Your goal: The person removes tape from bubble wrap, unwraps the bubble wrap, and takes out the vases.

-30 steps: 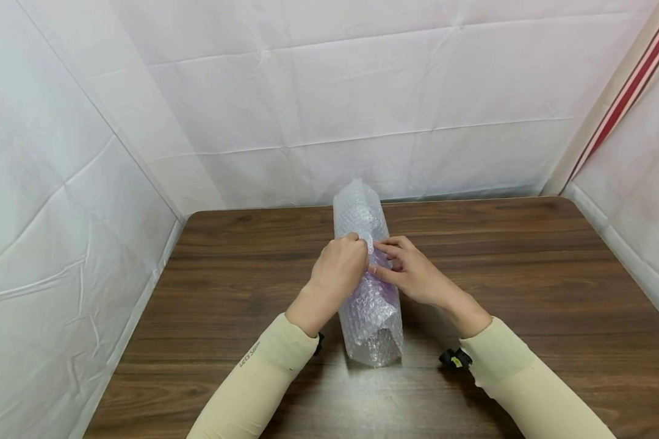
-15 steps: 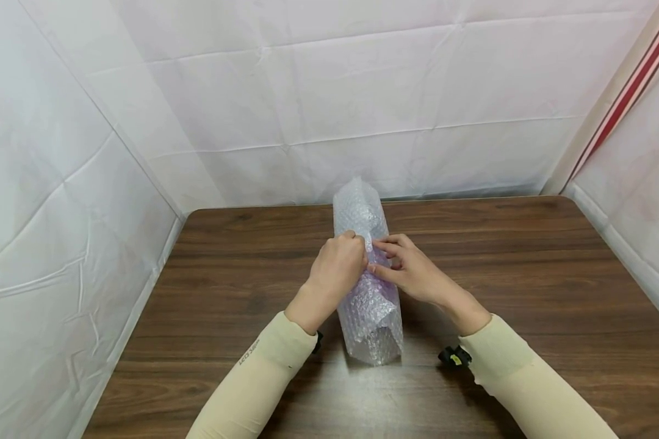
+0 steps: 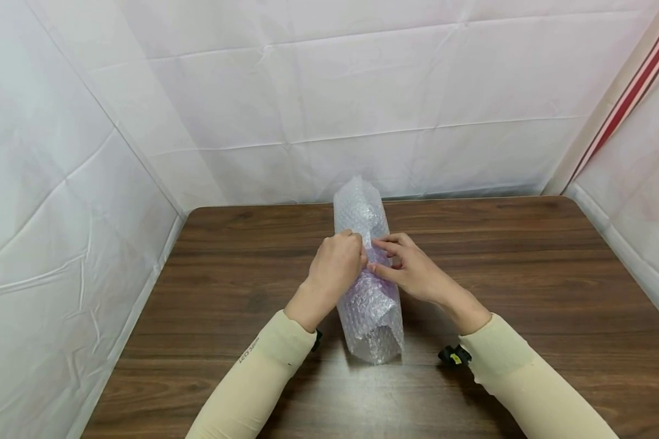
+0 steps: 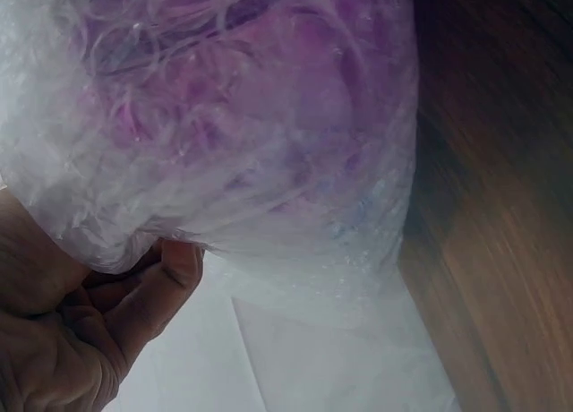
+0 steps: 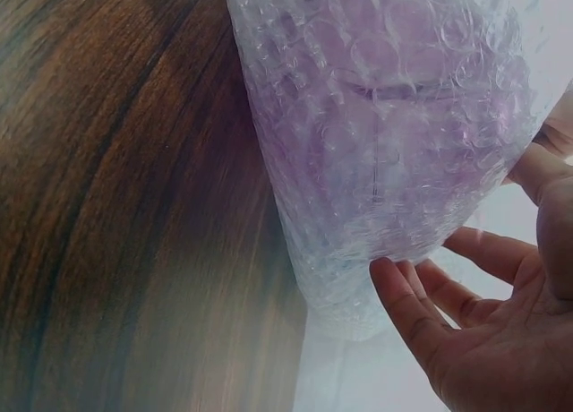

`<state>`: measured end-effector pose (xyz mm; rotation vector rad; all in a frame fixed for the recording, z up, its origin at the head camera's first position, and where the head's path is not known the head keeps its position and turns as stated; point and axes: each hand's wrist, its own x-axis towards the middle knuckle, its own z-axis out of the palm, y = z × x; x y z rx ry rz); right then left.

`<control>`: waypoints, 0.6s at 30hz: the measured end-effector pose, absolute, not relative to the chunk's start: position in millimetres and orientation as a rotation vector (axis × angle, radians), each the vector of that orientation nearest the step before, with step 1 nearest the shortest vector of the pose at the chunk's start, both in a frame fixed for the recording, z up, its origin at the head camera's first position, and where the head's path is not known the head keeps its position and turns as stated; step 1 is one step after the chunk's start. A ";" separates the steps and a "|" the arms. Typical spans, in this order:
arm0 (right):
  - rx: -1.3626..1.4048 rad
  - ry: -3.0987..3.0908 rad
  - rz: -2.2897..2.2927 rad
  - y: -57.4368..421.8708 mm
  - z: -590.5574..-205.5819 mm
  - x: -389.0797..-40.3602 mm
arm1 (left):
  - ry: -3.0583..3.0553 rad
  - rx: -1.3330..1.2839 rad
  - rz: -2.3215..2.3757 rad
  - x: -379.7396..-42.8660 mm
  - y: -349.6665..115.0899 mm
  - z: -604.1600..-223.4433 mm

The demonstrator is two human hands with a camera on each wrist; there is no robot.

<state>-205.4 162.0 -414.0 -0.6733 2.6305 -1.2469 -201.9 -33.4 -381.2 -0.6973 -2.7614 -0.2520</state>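
Note:
A roll of clear bubble wrap (image 3: pixel 369 317) lies lengthwise on the table around something purple, which shows only blurred through the plastic. My left hand (image 3: pixel 336 262) grips the wrap on top of the bundle, its fingers curled. In the left wrist view those fingers (image 4: pixel 152 296) pinch a fold of the bubble wrap (image 4: pixel 295 161). From the other side my right hand (image 3: pixel 414 271) rests its fingertips and thumb on the wrap, fingers spread and only slightly bent. The right wrist view has these fingers (image 5: pixel 416 309) against the surface of the bubble wrap (image 5: pixel 394 152). The bundle's near end gapes open.
The dark wood-grain table (image 3: pixel 225 292) extends on both sides of the bundle. White sheeting (image 3: pixel 307 91) hangs behind its far edge and at both sides. The bundle's far end reaches that edge. A small black device (image 3: pixel 454 356) sits at the right cuff.
My left hand has shifted very slightly to the left along the wrap. The right hand and the bundle stay where they were.

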 end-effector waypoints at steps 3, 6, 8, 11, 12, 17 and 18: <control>-0.662 2.624 -1.251 162.4 -414.5 -205.6 | -2.781 -0.700 -0.272 -202.5 -34.4 -380.1; -0.660 2.610 -1.261 163.6 -414.1 -205.7 | -2.815 -0.695 -0.325 -202.3 -34.5 -377.6; -0.655 2.602 -1.266 163.7 -413.9 -205.3 | -2.842 -0.677 -0.377 -201.9 -35.5 -376.4; -0.656 2.595 -1.273 163.9 -414.2 -205.1 | -2.884 -0.635 -0.481 -201.1 -37.5 -374.4; -0.657 2.591 -1.275 163.9 -414.4 -205.1 | -2.896 -0.620 -0.508 -200.8 -38.2 -373.8; -0.636 2.578 -1.290 163.7 -414.4 -205.1 | -2.909 -0.590 -0.571 -198.8 -40.7 -370.9; -0.627 2.573 -1.295 163.8 -414.4 -205.2 | -2.905 -0.589 -0.573 -198.5 -40.9 -370.8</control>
